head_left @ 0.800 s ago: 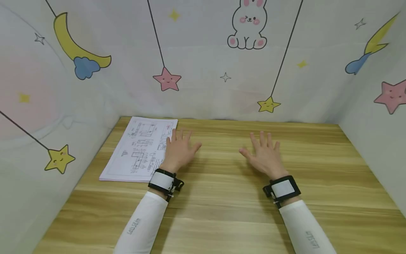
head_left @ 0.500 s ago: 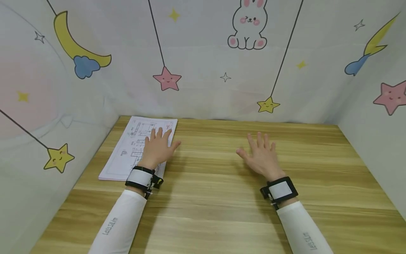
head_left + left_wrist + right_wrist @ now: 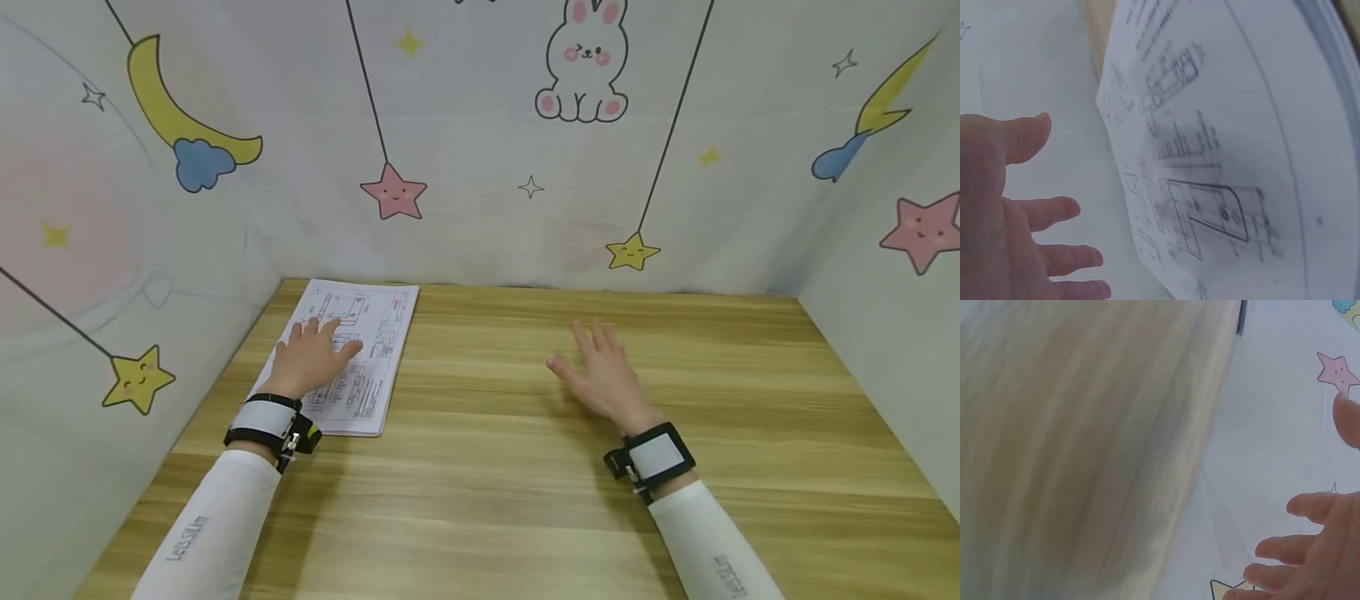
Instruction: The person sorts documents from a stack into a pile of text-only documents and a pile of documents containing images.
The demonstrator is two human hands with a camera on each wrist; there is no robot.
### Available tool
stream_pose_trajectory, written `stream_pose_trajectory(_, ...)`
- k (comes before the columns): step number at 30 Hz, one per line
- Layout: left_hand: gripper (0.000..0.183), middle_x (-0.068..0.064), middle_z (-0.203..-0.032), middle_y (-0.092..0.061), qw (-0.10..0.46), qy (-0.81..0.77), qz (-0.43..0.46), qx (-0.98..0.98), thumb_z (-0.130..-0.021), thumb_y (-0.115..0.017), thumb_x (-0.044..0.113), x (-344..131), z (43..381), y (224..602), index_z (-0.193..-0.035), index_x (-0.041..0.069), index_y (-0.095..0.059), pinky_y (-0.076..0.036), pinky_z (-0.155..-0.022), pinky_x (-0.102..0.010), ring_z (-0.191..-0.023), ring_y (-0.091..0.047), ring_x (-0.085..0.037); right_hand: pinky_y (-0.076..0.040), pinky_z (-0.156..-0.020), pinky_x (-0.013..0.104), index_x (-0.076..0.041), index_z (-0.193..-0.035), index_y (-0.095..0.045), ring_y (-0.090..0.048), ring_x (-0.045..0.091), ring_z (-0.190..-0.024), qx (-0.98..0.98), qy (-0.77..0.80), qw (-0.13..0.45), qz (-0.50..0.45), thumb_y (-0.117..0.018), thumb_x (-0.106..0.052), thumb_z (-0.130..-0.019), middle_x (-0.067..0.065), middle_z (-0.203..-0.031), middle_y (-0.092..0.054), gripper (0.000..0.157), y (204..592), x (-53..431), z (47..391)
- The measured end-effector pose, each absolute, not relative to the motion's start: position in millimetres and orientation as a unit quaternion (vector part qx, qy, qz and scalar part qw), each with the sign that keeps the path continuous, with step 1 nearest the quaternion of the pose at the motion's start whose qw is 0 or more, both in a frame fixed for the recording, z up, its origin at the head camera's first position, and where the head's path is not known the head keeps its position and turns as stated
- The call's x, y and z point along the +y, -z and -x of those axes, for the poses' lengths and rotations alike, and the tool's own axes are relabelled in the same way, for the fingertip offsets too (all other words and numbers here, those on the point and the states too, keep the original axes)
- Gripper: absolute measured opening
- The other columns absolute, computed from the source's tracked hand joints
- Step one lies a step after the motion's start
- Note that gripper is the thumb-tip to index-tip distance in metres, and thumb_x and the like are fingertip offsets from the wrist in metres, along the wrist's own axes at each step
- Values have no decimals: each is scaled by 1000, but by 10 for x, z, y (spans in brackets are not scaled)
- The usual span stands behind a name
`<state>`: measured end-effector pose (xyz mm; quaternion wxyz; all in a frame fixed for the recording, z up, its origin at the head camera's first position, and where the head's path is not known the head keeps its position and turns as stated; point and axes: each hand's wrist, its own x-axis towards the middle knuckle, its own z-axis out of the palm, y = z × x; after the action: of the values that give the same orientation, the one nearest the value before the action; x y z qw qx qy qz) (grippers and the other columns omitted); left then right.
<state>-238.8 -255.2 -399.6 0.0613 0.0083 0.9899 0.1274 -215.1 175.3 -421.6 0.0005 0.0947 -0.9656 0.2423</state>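
Note:
A stack of white paper sheets [image 3: 386,367] printed with technical drawings lies at the back left of the table. My left hand [image 3: 306,367] hovers over its left part with fingers spread, covering some of the drawing in the head view. In the left wrist view the same hand [image 3: 997,212] shows apart from the printed sheet [image 3: 1241,137], holding nothing. My right hand [image 3: 606,379] is above the wooden tabletop, right of the middle, fingers extended and nothing in it. The right wrist view shows that hand [image 3: 1316,550] raised over the wood surface.
The wooden table [image 3: 487,500] meets a white cloth wall [image 3: 480,225] printed with stars, a moon and a rabbit at the back and on both sides. Each wrist wears a black strap [image 3: 651,457] with a white patch.
My left hand has moved left, from the right edge of the paper stack to over its left part. The right hand has drifted slightly left. The stack has stayed in place.

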Motion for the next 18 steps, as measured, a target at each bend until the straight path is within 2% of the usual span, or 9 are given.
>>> stream_pose_trajectory(5,78,-43,-152,-20,68,-96,3,993,-100,-42,52,-2771,2406,4045,-152,-5,-28,-25,-107,-77,-140,-17,-65,-23,-118,64,-2,-155,-30,-16,49,-151,-960,-257,20,-105,-57,-47,-97,33,-160,-21,78,4205,1674,2132)
stream_pose_trajectory(8,81,-44,-151,-19,76,-92,15,993,-99,-45,51,-2869,2405,4083,-152,-6,-25,-25,-106,-77,-138,-18,-65,-26,-118,62,-1,-153,-34,-21,49,-149,-959,-257,22,-118,-60,-43,-97,34,-157,-26,75,4199,1604,2115)
stream_pose_trajectory(14,92,-47,-153,-10,113,-98,29,988,-98,-47,53,-2937,2398,4182,-153,-11,-12,-19,-107,-80,-140,-9,-65,-26,-117,63,-1,-151,-39,-20,50,-149,-959,-249,12,-138,-62,-38,-96,35,-157,-26,70,4216,1506,2075)
stream_pose_trajectory(18,95,-47,-151,-12,136,-102,28,985,-98,-46,55,-2929,2388,4253,-152,-14,-9,-19,-108,-79,-140,-11,-64,-25,-118,63,-2,-151,-38,-18,50,-150,-959,-244,1,-144,-61,-38,-97,34,-158,-24,69,4246,1473,2072)
